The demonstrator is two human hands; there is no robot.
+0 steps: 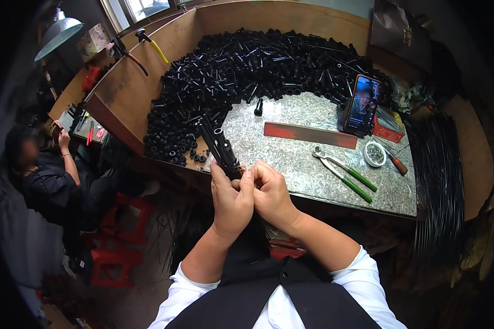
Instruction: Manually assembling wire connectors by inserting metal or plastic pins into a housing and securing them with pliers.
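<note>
My left hand (pixel 229 198) is wrapped round a bundle of slim black tube-like parts (pixel 218 143), held upright and tilted at the table's front edge. Against it, my right hand (pixel 270 193) is closed in a pinch at the lower end of the bundle. A thin pale strand (pixel 246 167) shows at its fingertips; the rest is hidden by the fingers. Beyond my hands a large heap of black tubular parts (pixel 241 66) curves round the back and left of the speckled tabletop (pixel 307 172). One single black part (pixel 258 107) stands apart from the heap.
Right of my hands lie green-handled pincers (pixel 346 174), a red-and-grey flat bar (pixel 310 135), a white bowl of small bits (pixel 374 154) and a wooden-handled tool (pixel 398 163). A phone (pixel 362 104) leans behind. Long black rods (pixel 439 181) hang at right. Another person (pixel 49 181) sits at left.
</note>
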